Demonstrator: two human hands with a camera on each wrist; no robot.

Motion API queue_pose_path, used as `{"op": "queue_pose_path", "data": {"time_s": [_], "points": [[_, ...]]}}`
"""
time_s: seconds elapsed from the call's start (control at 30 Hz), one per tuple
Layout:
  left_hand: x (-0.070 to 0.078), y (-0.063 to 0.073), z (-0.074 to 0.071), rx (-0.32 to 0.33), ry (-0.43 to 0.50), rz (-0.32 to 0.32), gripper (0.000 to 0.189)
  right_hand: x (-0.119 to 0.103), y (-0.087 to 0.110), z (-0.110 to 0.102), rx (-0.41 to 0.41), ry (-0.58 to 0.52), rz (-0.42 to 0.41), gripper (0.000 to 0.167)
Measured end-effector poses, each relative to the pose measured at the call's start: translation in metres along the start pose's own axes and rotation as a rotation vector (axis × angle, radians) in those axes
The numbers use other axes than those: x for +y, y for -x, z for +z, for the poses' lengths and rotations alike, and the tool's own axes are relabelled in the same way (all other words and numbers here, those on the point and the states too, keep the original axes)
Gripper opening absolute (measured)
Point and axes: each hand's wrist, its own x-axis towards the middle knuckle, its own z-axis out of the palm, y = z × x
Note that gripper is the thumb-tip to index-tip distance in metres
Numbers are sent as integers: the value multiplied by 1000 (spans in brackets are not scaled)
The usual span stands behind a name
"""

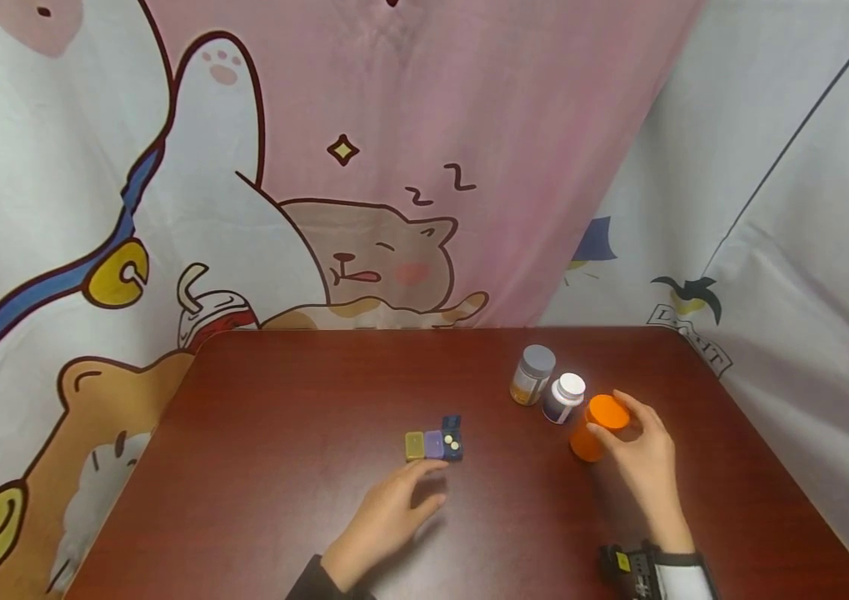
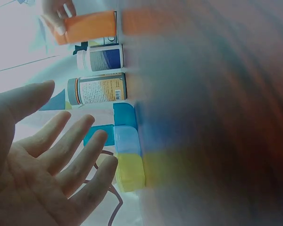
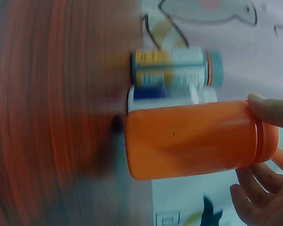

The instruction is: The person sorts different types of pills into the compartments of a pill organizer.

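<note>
My right hand [image 1: 647, 462] holds an orange bottle [image 1: 587, 442] by its orange cap, thumb on one side and fingers on the other. The bottle is upright; whether its base touches the table I cannot tell. In the right wrist view the thumb and fingertips meet the cap end of the orange bottle [image 3: 193, 140]. My left hand [image 1: 388, 510] is held with fingers spread just in front of a small pill box [image 1: 434, 444], holding nothing. The box has yellow, purple and dark blue compartments. The dark blue lid [image 1: 451, 422] stands raised, and two pale tablets [image 1: 451, 442] lie inside that compartment.
Left of the orange bottle stand a white-capped bottle [image 1: 564, 398] and, farther back, a grey-capped bottle [image 1: 532, 375]. All are on a dark red-brown table [image 1: 282, 433]. A cartoon-printed curtain [image 1: 394, 167] hangs behind the table's far edge.
</note>
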Motion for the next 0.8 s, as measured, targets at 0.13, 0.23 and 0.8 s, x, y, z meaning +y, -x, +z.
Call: {"op": "queue_pose_path", "data": {"time_s": [0.13,0.23,0.8], "points": [[-1,0,-1,5,0,0,39,12,-4,-9,10,46,46,60],[-1,0,-1,8,-5,3,38,16,-6,-11,2,59,66,61],[-3,0,-4,8,-6,-4,35,15,-5,-11,17,38,-3,55]]}}
